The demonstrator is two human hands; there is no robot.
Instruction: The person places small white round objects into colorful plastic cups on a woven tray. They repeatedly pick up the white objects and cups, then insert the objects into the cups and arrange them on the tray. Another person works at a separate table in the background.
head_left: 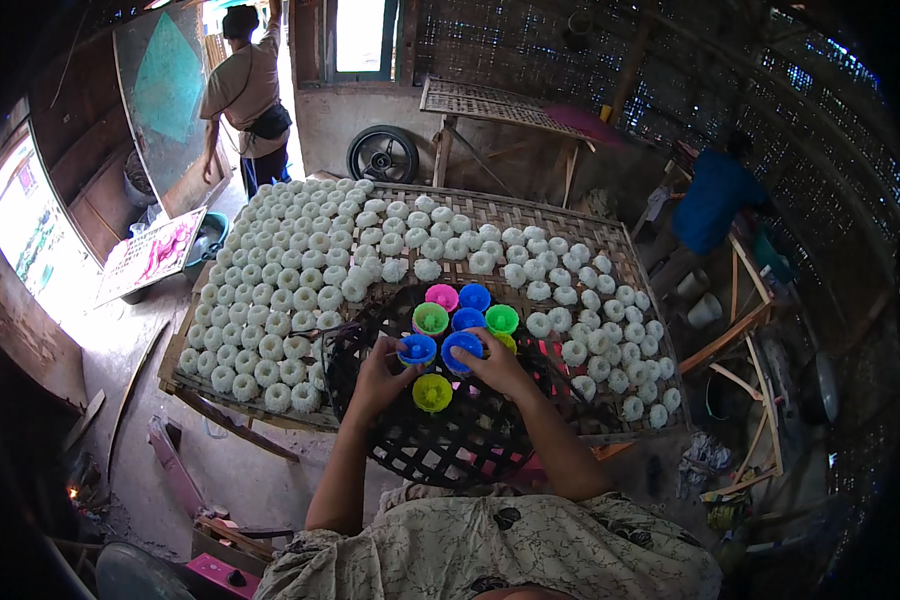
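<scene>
My left hand [378, 376] is closed on the rim of a blue fluted mould [417, 350]. A second blue mould [458, 366], just to its right, is in the grip of my right hand [497, 368]. Both stand over a black open-weave basket [400, 437]. Around them are more cup-shaped moulds: a yellow one [432, 393] nearer me, a green one [430, 319] and a pink one [442, 296] farther off, another green one [502, 320] to the right, and blue ones [474, 297] at the back. My fingers partly cover the held moulds.
Rows of white ring-shaped pieces [282, 299] cover much of the woven bamboo rack [560, 222] around the basket. A person [247, 95] stands at the doorway; another in blue [712, 200] is at the right. A wheel [383, 153] leans on the far wall beside another rack [500, 108].
</scene>
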